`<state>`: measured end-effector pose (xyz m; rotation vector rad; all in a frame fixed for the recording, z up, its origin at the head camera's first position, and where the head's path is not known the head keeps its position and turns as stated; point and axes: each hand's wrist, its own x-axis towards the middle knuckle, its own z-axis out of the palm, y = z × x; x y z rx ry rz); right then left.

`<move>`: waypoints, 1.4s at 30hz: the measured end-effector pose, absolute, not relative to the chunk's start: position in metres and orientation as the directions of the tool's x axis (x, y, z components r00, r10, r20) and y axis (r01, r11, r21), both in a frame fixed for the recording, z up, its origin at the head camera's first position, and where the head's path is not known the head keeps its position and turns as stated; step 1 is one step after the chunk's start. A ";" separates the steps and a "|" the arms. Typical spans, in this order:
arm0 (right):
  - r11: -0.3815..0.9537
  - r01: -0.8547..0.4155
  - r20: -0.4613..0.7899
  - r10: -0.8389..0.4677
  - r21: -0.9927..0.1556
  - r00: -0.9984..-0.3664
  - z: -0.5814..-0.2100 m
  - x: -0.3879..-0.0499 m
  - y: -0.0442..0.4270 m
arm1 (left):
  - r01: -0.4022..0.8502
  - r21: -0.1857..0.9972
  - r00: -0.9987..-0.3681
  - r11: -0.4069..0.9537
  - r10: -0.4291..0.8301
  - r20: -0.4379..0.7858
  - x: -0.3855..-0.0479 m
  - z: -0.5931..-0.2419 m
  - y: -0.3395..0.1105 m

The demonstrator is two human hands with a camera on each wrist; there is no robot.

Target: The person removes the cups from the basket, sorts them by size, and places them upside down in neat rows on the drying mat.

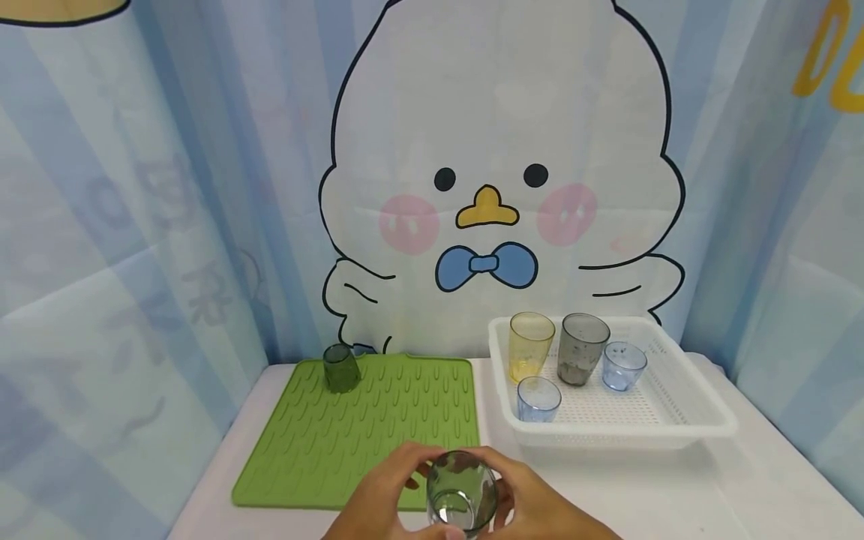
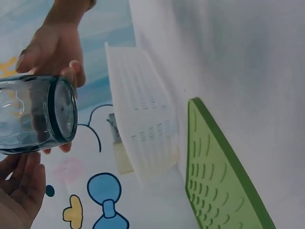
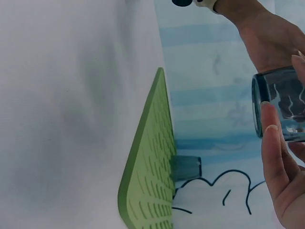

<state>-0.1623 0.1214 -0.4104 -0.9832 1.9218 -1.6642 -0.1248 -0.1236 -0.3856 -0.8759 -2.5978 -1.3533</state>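
Observation:
Both hands hold a clear grey-green drinking glass (image 1: 462, 491) between them, above the table's front edge. It stands upright in their grip, its thick base facing the table in the left wrist view. My left hand (image 1: 386, 487) curls round the glass's left side, thumb toward me. From the other side my right hand (image 1: 533, 501) grips it, fingers (image 3: 272, 143) along the wall in the right wrist view. Behind the hands lies a green ribbed drying mat (image 1: 378, 435). On its far left corner stands a small dark green glass (image 1: 341, 369), apparently upside down.
A white perforated basket (image 1: 695, 420) sits at the back right. Inside stand a yellow glass (image 1: 530, 346), a grey glass (image 1: 582, 349) and two small light-blue glasses, one at the front (image 1: 538, 400). A printed curtain (image 1: 486, 112) hangs behind the white table (image 1: 607, 480).

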 end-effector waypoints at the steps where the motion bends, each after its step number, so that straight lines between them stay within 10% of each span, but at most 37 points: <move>1: 0.041 -0.239 0.133 -0.732 -0.970 -0.668 -0.412 -0.163 0.121 | 0.519 0.730 -0.836 0.445 0.444 0.323 -0.124 -0.384 -0.123; 15: -0.192 0.072 0.117 -0.812 -0.979 -0.572 -0.436 -0.162 0.107 | 0.528 0.750 -0.835 0.398 0.401 0.376 -0.119 -0.375 -0.120; 42: -0.215 -0.115 0.237 -0.720 -0.970 -0.652 -0.444 -0.169 0.127 | 0.451 0.838 -0.826 0.308 0.500 0.261 -0.130 -0.381 -0.141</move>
